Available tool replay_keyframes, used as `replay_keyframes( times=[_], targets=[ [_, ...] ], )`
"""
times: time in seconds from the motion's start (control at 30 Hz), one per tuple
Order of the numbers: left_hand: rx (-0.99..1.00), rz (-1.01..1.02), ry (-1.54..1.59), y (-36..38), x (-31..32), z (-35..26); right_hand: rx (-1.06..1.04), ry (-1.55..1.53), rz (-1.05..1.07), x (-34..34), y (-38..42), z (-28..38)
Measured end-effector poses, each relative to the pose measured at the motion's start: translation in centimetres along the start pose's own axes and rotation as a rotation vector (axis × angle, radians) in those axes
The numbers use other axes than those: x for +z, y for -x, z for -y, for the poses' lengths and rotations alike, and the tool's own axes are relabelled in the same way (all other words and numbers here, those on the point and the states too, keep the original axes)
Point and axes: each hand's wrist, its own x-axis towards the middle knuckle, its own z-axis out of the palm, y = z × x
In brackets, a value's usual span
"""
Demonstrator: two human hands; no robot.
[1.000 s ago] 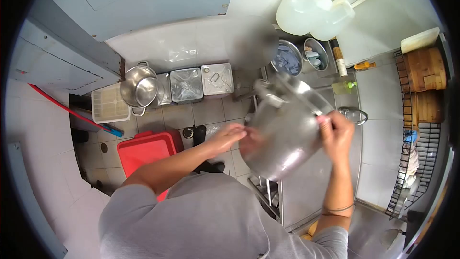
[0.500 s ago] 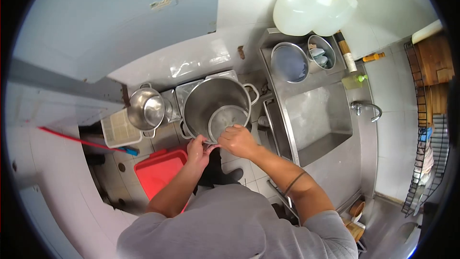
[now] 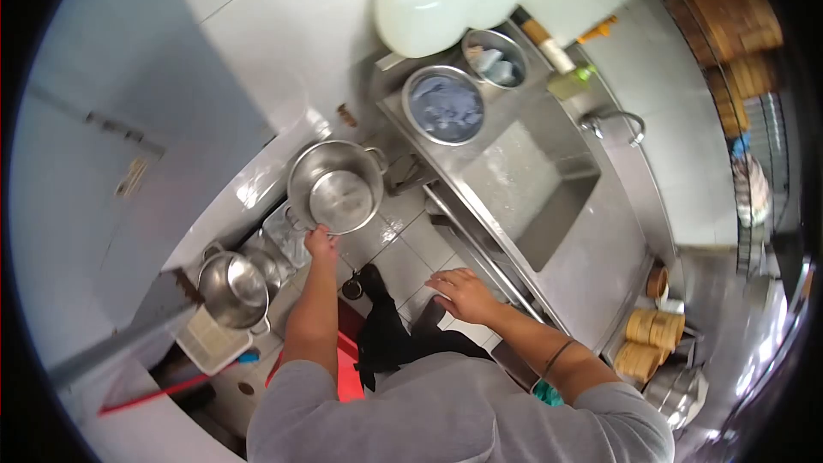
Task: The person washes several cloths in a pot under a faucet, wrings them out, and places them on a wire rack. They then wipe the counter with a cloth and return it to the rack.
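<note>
A large stainless steel stockpot is in front of me, its inside facing up, with a loop handle on its far right side. My left hand is closed at the pot's near edge, where its near handle is; the fingers partly hide the grip. My right hand is apart from the pot, over the floor beside the sink counter. Its fingers are stretched out and nothing is in them. A smaller metal pot stands to the left of the stockpot.
At right is a steel sink with a tap. A metal bowl of bluish water and a second bowl with cloths sit on its counter. A red tub, a pale crate and bamboo steamers are nearby.
My right hand has let go of the pot's near rim and moved right, fingers opened. My left hand stays at the pot, which now looks farther away. The view has turned toward the sink.
</note>
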Motion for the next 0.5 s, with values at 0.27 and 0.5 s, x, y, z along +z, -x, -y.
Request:
replay_keyframes(
  times=[0.27,0.5],
  targets=[
    [0.323,0.291,-0.205,-11.3,-5.6,6.0,0.233,0.002,-0.187,-9.1,7.7,-0.4],
    [0.361,-0.397,-0.959,3.2,2.1,-2.0,0.481,0.624,-0.674,-30.5,19.8,0.7]
  ],
)
